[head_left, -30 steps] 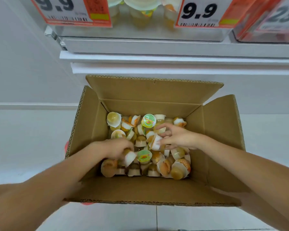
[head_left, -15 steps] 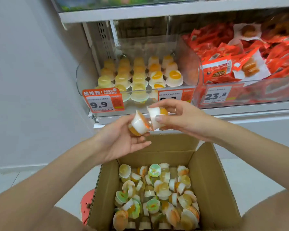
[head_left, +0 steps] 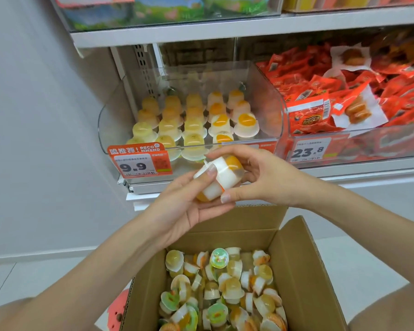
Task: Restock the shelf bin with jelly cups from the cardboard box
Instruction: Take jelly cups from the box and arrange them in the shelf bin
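Since half a second ago, your two hands have pressed closer together, so the two jelly cups point(head_left: 219, 180) now touch in front of the clear shelf bin point(head_left: 191, 111). Your left hand point(head_left: 189, 206) cradles the lower cup from beneath, thumb curled over it. Your right hand point(head_left: 256, 177) pinches the upper cup between thumb and fingertips. Behind your hands, the bin holds upturned cups in rows. Below your hands, the open cardboard box point(head_left: 304, 271) is full of loose cups. Right of the bin lie red snack packets point(head_left: 344, 96).
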Tool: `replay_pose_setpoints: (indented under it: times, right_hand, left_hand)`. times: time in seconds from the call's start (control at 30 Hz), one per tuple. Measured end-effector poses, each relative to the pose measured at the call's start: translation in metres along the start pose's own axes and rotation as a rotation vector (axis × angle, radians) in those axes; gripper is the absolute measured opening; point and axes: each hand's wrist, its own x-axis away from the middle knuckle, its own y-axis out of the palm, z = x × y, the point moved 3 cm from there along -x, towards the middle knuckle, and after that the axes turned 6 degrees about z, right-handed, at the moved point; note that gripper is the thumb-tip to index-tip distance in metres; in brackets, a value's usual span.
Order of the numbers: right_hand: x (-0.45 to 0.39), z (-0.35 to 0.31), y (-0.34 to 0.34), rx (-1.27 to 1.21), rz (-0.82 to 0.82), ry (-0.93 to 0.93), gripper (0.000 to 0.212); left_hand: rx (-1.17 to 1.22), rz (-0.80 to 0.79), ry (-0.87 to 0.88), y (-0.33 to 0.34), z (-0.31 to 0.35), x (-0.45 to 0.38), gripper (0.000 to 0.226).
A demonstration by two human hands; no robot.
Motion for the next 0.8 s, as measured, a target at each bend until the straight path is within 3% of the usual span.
replay_pose_setpoints:
  times: [0.27, 0.6, 0.7, 0.8]
  right_hand:
    - [-0.003, 0.004, -0.003, 0.087, -0.082, -0.021, 0.071]
    - [-0.001, -0.024, -0.009, 0.298, 0.156, -0.075, 0.056]
    - [-0.023, -0.048, -0.046, 0.509, 0.344, -0.108, 0.053]
    - [-0.056, -0.071, -0.083, 0.893, 0.314, -0.07, 0.055]
  left_hand:
    - [-0.048, 0.025, -0.07, -0.001, 0.001, -0.005, 0.042]
    - [-0.099, -0.017, -0.14, -0.008, 0.012, -0.005, 0.051]
    - [-0.463, 0.23, 0.062, -0.026, 0.025, -0.014, 0.046]
    - [-0.974, 0.441, 0.418, -0.045, 0.037, -0.02, 0.028]
